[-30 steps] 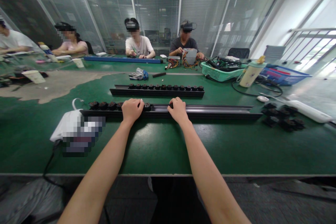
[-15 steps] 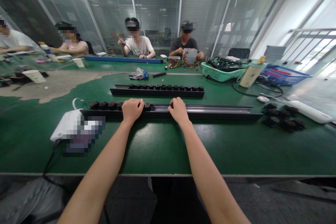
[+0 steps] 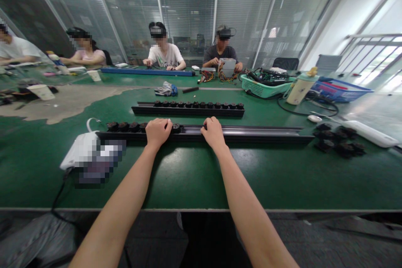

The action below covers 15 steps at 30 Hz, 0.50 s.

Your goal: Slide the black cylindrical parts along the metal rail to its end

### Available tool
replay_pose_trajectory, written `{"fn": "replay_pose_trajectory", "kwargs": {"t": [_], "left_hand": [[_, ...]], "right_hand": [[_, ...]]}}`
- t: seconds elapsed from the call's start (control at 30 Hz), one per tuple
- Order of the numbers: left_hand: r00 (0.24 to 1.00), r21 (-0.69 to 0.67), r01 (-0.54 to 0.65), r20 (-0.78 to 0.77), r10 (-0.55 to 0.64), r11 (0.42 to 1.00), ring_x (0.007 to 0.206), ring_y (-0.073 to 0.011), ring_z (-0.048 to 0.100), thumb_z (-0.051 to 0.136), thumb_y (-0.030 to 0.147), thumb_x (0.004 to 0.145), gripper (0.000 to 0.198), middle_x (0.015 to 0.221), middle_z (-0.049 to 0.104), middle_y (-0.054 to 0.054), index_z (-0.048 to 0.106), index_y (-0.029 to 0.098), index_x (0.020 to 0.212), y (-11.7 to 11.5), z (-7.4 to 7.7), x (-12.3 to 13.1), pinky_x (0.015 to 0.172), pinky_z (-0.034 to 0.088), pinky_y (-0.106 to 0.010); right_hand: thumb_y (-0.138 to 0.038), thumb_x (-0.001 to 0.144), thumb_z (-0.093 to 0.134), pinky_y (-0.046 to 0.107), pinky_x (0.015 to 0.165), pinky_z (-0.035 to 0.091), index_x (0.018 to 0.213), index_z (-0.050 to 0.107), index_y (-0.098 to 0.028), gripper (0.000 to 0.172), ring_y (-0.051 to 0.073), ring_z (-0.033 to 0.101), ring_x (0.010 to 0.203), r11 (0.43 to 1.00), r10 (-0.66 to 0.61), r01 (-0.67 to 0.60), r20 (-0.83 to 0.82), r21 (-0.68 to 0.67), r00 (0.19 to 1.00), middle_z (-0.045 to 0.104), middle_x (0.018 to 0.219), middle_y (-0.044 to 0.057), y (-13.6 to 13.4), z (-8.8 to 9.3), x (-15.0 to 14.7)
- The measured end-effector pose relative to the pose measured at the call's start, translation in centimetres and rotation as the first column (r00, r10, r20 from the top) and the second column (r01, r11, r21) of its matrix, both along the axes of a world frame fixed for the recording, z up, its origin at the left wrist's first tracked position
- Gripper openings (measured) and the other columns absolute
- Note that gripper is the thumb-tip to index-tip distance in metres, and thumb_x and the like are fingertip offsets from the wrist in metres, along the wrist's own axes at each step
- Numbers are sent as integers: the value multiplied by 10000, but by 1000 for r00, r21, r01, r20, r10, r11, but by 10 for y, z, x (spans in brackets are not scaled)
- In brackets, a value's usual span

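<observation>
In front of me a long black metal rail [image 3: 251,134] with an open channel lies crosswise on the green table. Several round black pieces [image 3: 134,126] sit in a row in its left part. My left hand [image 3: 158,132] is closed over the rail at the right part of that row, with one black piece [image 3: 176,127] showing just right of its thumb. Farther along the channel, my right hand [image 3: 213,131] pinches a black piece, mostly hidden by the fingers. The channel between the hands and on the right shows bare metal.
Behind lies a shorter black rail [image 3: 188,110] filled with similar pieces. Loose black pieces [image 3: 339,140] lie at the right end. A white box [image 3: 80,148] with a cable stands left. Farther off are a green basket [image 3: 265,88], a bottle [image 3: 302,88] and people at the far side.
My hands and the rail have stayed practically where they were. Across the table, a person in a white shirt has lowered a raised hand to the tabletop.
</observation>
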<state>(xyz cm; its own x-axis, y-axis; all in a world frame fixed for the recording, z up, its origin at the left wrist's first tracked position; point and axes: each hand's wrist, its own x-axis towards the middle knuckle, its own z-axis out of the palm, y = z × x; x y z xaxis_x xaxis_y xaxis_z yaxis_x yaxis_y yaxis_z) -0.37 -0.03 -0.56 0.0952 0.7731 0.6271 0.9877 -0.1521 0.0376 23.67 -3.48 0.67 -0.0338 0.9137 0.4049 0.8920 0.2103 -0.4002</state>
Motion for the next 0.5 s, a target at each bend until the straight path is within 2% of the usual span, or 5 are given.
{"fn": "replay_pose_trajectory", "kwargs": {"t": [0.5], "left_hand": [[1000,-10,-5,4,5,1000,824,-270,655,356,385,1025,487,875,748,-130,714,186,762,-1,1,0,706,371,-375]], "right_hand": [[-113,949,502,345,932,446,1068,643,-136,186,250,580,1090,998,-56,59,94,-33,994,630,1152,150,-6,6,-7]]}}
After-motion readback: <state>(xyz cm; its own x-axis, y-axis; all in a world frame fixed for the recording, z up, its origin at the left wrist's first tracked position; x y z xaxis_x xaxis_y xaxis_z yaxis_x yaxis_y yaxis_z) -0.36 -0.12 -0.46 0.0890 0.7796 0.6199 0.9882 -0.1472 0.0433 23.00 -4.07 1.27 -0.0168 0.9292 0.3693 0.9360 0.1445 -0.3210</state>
